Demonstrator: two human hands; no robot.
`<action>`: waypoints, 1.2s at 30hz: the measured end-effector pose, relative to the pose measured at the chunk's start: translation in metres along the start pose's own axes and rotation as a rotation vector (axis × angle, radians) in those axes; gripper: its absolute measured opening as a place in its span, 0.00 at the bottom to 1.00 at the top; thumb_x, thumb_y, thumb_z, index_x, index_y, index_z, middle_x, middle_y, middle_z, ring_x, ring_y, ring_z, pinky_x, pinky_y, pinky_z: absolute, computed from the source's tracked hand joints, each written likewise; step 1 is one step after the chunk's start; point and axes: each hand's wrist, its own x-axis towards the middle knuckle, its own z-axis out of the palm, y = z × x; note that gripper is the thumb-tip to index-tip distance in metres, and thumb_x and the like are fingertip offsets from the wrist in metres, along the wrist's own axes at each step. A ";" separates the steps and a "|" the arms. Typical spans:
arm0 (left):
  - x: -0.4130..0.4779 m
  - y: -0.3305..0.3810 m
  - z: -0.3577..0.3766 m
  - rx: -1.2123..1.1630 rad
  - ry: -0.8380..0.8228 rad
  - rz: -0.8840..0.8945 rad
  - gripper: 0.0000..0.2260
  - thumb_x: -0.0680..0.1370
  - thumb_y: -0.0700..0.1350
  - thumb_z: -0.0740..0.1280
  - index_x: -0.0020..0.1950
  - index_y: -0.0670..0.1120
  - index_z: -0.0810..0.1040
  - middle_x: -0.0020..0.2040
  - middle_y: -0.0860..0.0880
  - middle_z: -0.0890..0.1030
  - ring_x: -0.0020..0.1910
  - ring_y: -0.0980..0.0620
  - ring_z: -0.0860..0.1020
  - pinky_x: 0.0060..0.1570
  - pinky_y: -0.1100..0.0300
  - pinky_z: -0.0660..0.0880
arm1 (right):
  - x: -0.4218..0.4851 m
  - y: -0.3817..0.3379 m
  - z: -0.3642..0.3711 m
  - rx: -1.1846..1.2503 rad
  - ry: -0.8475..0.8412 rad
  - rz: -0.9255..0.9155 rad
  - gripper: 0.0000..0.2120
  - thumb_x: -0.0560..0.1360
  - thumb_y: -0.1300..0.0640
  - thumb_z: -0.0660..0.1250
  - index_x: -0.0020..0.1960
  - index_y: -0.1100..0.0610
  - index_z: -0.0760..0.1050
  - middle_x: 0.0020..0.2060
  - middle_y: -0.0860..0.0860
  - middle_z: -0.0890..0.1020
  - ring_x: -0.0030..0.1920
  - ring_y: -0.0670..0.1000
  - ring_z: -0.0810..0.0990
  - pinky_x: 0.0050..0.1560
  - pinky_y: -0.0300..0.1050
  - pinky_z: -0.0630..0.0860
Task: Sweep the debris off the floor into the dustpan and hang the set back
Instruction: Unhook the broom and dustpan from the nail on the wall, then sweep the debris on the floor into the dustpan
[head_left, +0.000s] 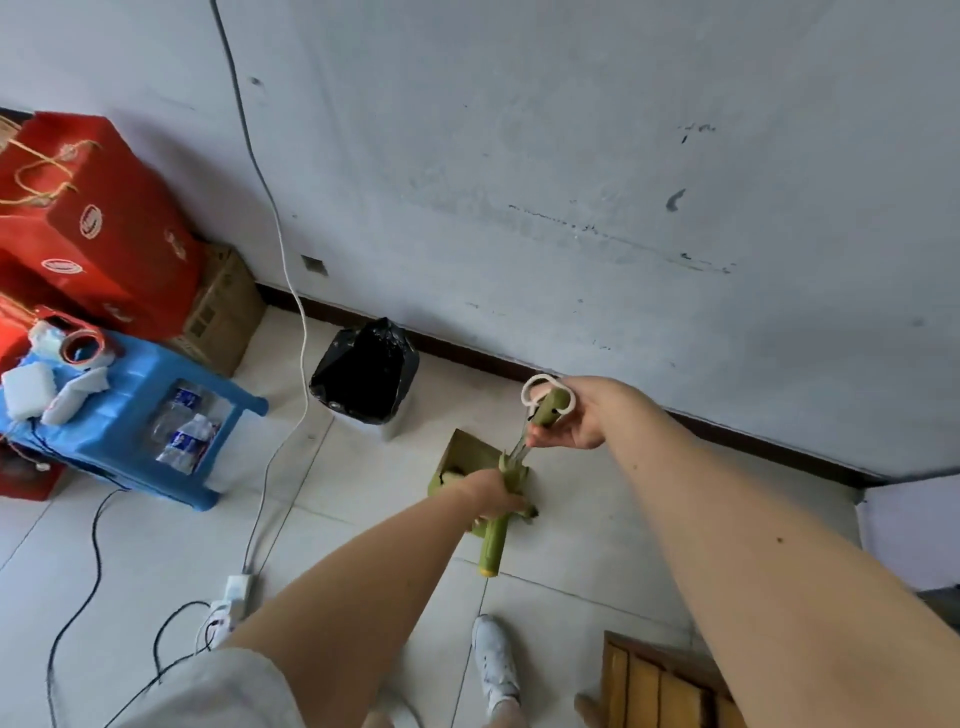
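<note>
Looking like mid-sweep: left hand (493, 496) grips the dustpan (462, 457) handle, right hand (576, 415) pinches the broom (548, 408) top; next, flick debris (531, 513) in.

light: soft, even daylight | shadows: faint | focus: slightly soft overall | edges: wide-angle bending

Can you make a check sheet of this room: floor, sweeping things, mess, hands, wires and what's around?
Surface: pale tiled floor; debris too small to tell.
Job's things: green dustpan; green handle; looped handle.
Clutter: blue stool with tape, bottles beneath; red boxes; black bin.
Hands: left hand grips green handle; right hand holds looped handle.
Cables: white cable runs to power strip; black cable on floor.
Surroundings: scuffed wall; white shoe.
</note>
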 end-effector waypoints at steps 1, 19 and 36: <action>0.003 0.006 0.005 -0.018 0.005 -0.003 0.20 0.79 0.56 0.63 0.61 0.42 0.75 0.53 0.43 0.77 0.57 0.42 0.79 0.53 0.51 0.81 | 0.000 -0.007 -0.005 -0.048 -0.009 0.003 0.10 0.75 0.59 0.67 0.46 0.67 0.73 0.43 0.67 0.78 0.26 0.62 0.81 0.20 0.44 0.78; -0.084 -0.037 -0.025 -0.384 0.415 -0.087 0.10 0.79 0.45 0.62 0.46 0.39 0.77 0.35 0.45 0.76 0.35 0.47 0.75 0.43 0.54 0.79 | -0.053 -0.027 0.054 -1.024 -0.109 0.170 0.07 0.77 0.64 0.59 0.40 0.61 0.68 0.23 0.57 0.74 0.17 0.48 0.73 0.16 0.32 0.67; -0.359 -0.286 -0.021 -0.660 0.669 -0.313 0.07 0.76 0.45 0.64 0.49 0.42 0.76 0.37 0.45 0.76 0.32 0.49 0.74 0.33 0.59 0.75 | -0.216 0.039 0.359 -1.605 -0.319 0.204 0.08 0.76 0.59 0.56 0.45 0.63 0.70 0.31 0.57 0.78 0.20 0.47 0.75 0.15 0.36 0.68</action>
